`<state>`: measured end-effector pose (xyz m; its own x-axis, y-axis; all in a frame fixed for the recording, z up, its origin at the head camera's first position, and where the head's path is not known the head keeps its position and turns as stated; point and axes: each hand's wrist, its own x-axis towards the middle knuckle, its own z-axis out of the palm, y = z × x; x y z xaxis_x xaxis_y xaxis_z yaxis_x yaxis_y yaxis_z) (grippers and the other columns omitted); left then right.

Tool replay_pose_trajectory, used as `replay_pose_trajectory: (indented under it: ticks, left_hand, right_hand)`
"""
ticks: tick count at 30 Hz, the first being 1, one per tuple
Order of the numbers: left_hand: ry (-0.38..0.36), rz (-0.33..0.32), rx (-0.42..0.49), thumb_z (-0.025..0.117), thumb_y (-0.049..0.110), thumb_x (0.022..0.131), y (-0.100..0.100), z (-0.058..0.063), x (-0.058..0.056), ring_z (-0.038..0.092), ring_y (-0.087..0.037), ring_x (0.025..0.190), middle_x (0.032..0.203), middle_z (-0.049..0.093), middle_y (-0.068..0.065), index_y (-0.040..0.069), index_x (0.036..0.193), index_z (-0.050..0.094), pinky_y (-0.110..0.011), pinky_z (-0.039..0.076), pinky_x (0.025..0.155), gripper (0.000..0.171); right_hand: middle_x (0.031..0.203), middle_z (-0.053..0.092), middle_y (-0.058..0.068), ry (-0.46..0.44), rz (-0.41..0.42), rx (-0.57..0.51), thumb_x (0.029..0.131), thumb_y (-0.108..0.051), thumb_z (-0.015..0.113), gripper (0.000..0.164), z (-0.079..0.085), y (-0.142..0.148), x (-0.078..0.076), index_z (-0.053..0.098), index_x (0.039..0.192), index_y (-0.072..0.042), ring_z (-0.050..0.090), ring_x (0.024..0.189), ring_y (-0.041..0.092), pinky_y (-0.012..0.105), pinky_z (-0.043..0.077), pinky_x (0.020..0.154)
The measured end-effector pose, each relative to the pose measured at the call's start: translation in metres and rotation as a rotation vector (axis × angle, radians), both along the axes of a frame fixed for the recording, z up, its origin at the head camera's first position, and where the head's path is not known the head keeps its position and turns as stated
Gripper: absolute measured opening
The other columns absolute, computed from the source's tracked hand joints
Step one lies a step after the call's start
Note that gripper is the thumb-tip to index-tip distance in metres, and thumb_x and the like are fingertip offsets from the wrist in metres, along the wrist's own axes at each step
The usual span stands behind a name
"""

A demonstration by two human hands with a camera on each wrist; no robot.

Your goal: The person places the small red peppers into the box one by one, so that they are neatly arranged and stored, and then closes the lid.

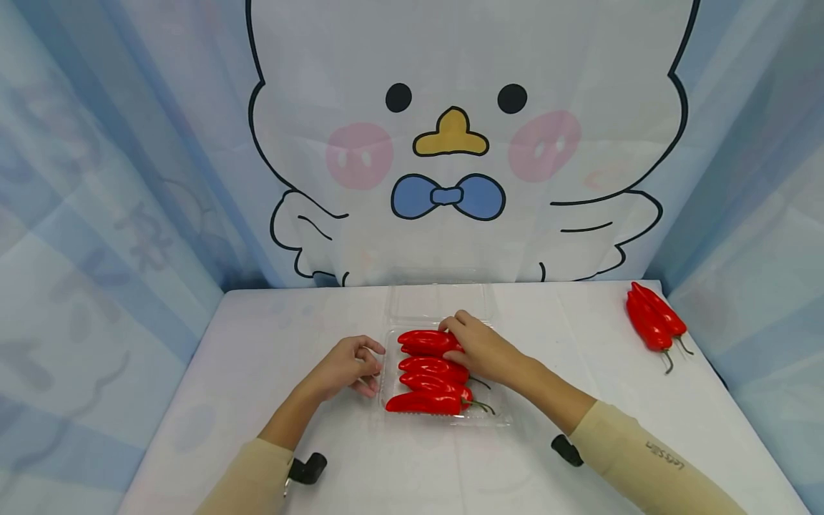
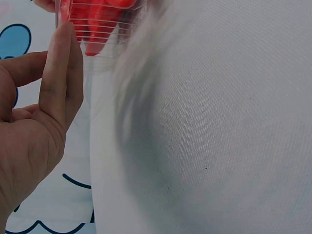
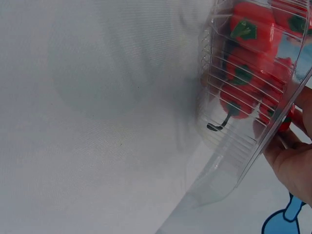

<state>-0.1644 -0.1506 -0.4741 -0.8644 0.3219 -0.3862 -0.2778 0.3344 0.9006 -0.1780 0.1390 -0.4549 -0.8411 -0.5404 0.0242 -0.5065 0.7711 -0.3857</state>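
A clear plastic clamshell box [image 1: 393,390] lies with its lid [image 1: 440,302] folded back, and several glossy red peppers [image 1: 421,403] with green stems lie side by side in it. At the box's far side my right hand [image 1: 481,349] grips a red pepper [image 1: 425,338], fingers over its far side and thumb on its near side. In the right wrist view that hand [image 3: 297,161] is partly behind the clear wall. My left hand [image 1: 354,366] is beside the box's left edge, fingers loosely bent and holding nothing. Its fingertips appear close to the ribbed wall in the left wrist view.
Two more red peppers [image 1: 650,322] lie together at the table's far right corner. The white-covered table [image 1: 566,322] meets a cartoon-printed curtain [image 1: 450,250] at the back, with blue curtains on both sides.
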Motion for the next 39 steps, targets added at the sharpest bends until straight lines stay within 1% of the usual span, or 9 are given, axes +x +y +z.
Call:
replay_pose_trajectory:
  ticks: [12,17,25,34,39]
  left_hand:
    - [0.001,-0.006,-0.011,0.065,0.004,0.099,0.001,0.004,0.001,0.069,-0.019,0.063,0.089,0.065,-0.014,-0.003,0.129,0.057,-0.034,0.064,0.061,0.032]
    - [-0.007,-0.004,-0.012,0.065,0.003,0.099,0.0,0.002,0.0,0.069,-0.019,0.063,0.088,0.065,-0.014,-0.003,0.129,0.057,-0.034,0.065,0.061,0.032]
    - [-0.01,0.002,-0.018,0.065,0.002,0.098,0.001,-0.001,-0.001,0.069,-0.02,0.063,0.087,0.065,-0.013,-0.002,0.128,0.058,-0.034,0.065,0.061,0.031]
    - [-0.013,0.009,-0.021,0.065,0.002,0.098,0.002,-0.001,-0.001,0.069,-0.02,0.062,0.088,0.065,-0.013,-0.002,0.128,0.058,-0.034,0.064,0.06,0.031]
    - [-0.013,0.008,-0.022,0.065,0.003,0.098,0.002,-0.002,-0.001,0.069,-0.02,0.062,0.088,0.065,-0.013,-0.002,0.128,0.058,-0.034,0.064,0.061,0.032]
  right_hand:
    - [0.115,0.062,0.004,0.043,-0.003,-0.032,0.09,-0.019,0.081,0.043,-0.003,0.0,0.0,0.063,0.128,-0.01,0.062,0.104,0.018,0.032,0.063,0.089]
    - [0.114,0.062,0.006,0.058,0.0,-0.054,0.09,-0.019,0.082,0.043,-0.005,0.001,0.0,0.064,0.127,-0.009,0.062,0.103,0.019,0.032,0.063,0.089]
    - [0.113,0.062,0.007,0.068,0.001,-0.049,0.089,-0.021,0.082,0.043,-0.008,0.0,0.001,0.066,0.127,-0.007,0.062,0.102,0.019,0.032,0.063,0.087]
    - [0.117,0.062,0.008,0.044,-0.007,-0.034,0.09,-0.022,0.081,0.047,-0.011,0.0,0.0,0.066,0.131,-0.007,0.062,0.104,0.019,0.032,0.063,0.088]
    - [0.122,0.062,0.008,0.022,-0.018,-0.024,0.09,-0.024,0.081,0.053,-0.009,0.0,0.002,0.063,0.137,-0.008,0.061,0.11,0.021,0.034,0.063,0.092]
